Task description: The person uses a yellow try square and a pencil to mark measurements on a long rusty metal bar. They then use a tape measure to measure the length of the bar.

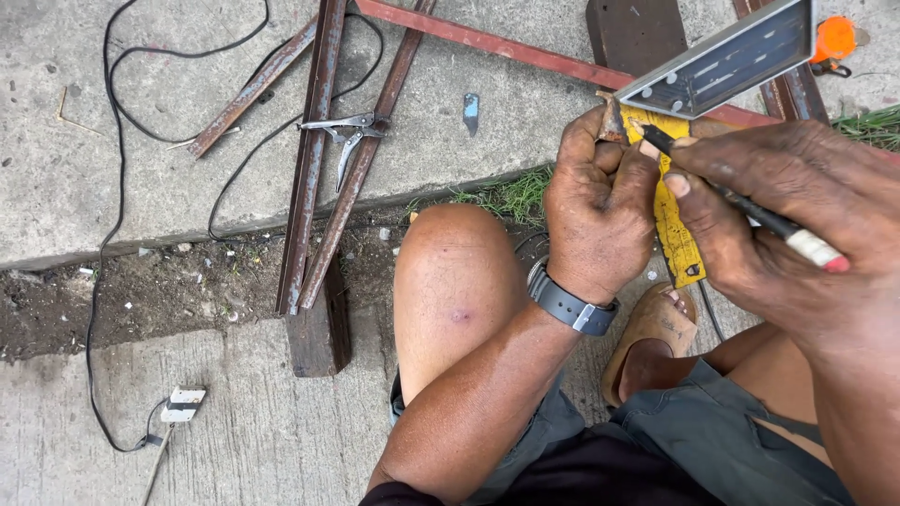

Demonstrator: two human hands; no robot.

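outdoor concrete slab [112, 122] with a strip of dirt [141, 290] running across it, a bit of grass [511, 195] by the crack. person squatting, bare knee [455, 272] mid frame, sandal [656, 328] just right of it.

left hand [595, 211] closed tight around a small rusty metal piece [611, 120], thumb and fingers pinching it upright against the yellow ruler [675, 220]. grey watch [567, 305] on that wrist. right hand [797, 206] holds a black marker [741, 204] in a narrow writing grip, tip touching down right at the top of the ruler beside the metal piece. a metal square [727, 61] lies just far of both hands, its edge over the marking spot; can't quite tell if it touches the piece, the fingers block it.

judgement: marking a line. to do it well, keep the left hand clamped so the piece can't rock, hold the marker tip flush to the straight edge, and draw in one stroke, not a sketchy back and forth.

rest: rusty angle bars [314, 159] on the slab to the left, locking pliers [349, 131] clamped on two of them, black cable [108, 234] looping down to a white plug [183, 405] near left. red bar [487, 42] far, orange thing [832, 39] far right corner.
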